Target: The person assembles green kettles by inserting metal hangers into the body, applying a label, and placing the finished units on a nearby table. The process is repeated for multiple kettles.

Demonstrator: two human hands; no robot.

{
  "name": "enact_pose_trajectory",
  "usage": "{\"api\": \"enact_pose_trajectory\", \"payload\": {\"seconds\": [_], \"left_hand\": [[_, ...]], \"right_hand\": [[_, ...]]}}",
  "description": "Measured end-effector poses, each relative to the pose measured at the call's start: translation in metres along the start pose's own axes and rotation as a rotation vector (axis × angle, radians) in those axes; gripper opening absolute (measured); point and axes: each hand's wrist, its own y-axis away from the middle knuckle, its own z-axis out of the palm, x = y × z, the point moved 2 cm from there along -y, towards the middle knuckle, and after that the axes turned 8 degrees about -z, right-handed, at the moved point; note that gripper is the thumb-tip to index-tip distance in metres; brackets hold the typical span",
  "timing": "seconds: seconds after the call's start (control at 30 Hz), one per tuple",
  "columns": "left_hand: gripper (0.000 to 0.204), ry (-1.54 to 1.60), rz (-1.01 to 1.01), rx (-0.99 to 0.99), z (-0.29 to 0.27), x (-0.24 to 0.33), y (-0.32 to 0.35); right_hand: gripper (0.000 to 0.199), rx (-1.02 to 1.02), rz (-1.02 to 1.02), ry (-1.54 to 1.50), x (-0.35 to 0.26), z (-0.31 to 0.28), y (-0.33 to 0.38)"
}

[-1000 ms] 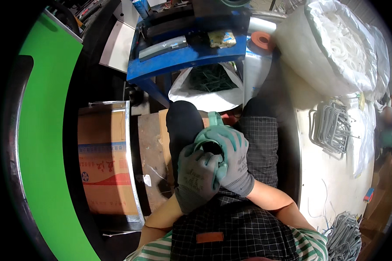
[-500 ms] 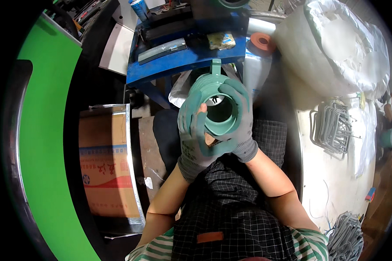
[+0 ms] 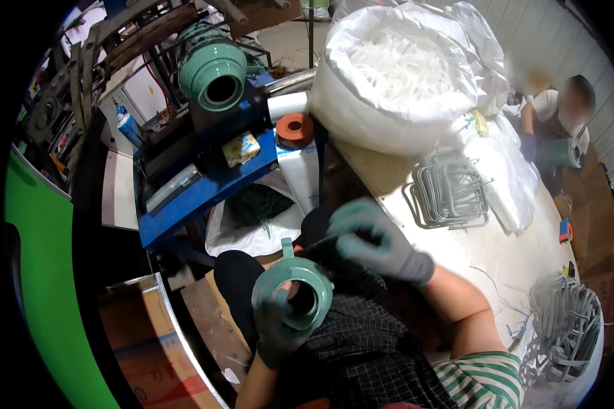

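One green vessel (image 3: 312, 276) in gloved left hand (image 3: 278, 329)

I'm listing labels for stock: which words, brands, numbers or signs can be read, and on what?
No text is clear enough to quote.
Cardboard box: red and blue print, too dim to read.
Blue can: label too small.
Packet on the blue table: print blurred.
White wrap below the orange roll: blue print, too small.
Green jug: no text visible.

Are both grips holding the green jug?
No, only the left grip holds the green jug; the right grip is apart from it.
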Motion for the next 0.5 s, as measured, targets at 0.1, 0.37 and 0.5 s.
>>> {"api": "enact_pose_trajectory", "payload": {"seconds": [0.1,0.37,0.5], "left_hand": [[0.07,-0.035,-0.03,0.058,-0.009,0.005,-0.001],[0.071,0.205,-0.168,-0.044,-0.003,0.007,-0.011],[0.07,0.103,-0.104,0.059,0.018,-0.01,0.012]], "right_hand": [[0.021,0.185,0.007,0.345,-0.002,-0.065,-0.053],[0.05,0.261,0.197,1.308,0.096,-0.171,-0.207],[0.049,0.162,0.399,1.326,0.119,-0.175,-0.22]]}}
